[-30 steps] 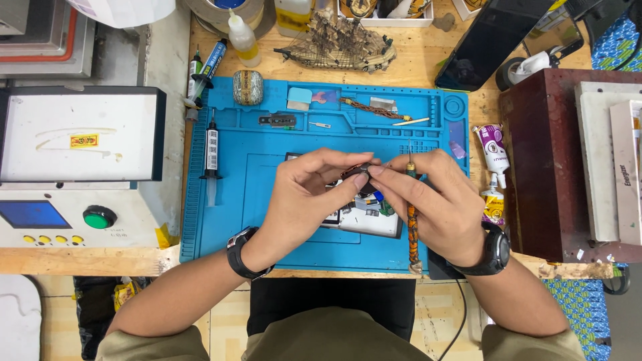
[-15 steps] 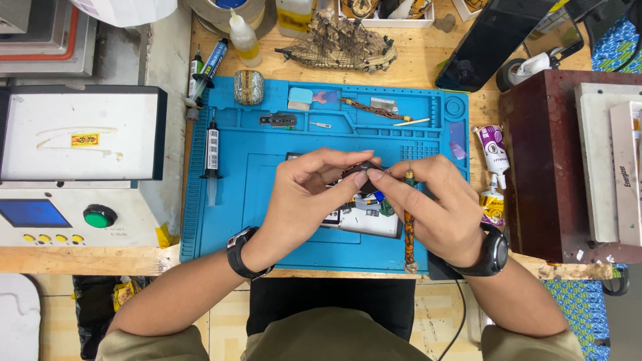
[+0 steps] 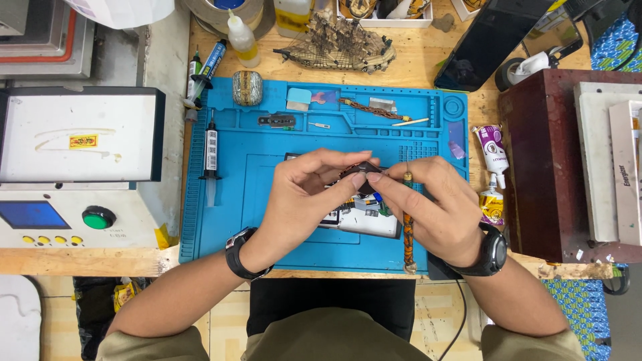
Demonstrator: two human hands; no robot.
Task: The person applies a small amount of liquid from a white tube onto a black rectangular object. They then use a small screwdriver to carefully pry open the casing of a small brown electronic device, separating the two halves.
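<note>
My left hand [image 3: 304, 197] and my right hand [image 3: 431, 210] meet over the blue work mat [image 3: 227, 220], both pinching a small dark part [image 3: 360, 170] between their fingertips. Under them lies an opened electronic device [image 3: 364, 217] with exposed white and coloured inner parts, mostly hidden by my fingers. A long tool with a braided orange-brown handle [image 3: 408, 234] lies upright along my right hand. Each wrist wears a black watch.
A syringe [image 3: 210, 157] lies on the mat's left side. Small parts sit in the mat's top trays [image 3: 364, 107]. A white machine with a green knob [image 3: 98, 217] stands left. Glue tubes [image 3: 491, 150] and a dark red box [image 3: 545, 160] are right. A model ship [image 3: 341, 47] sits behind.
Both hands stay over the device; the fingertips have shifted slightly around the small dark part. Nothing else has moved.
</note>
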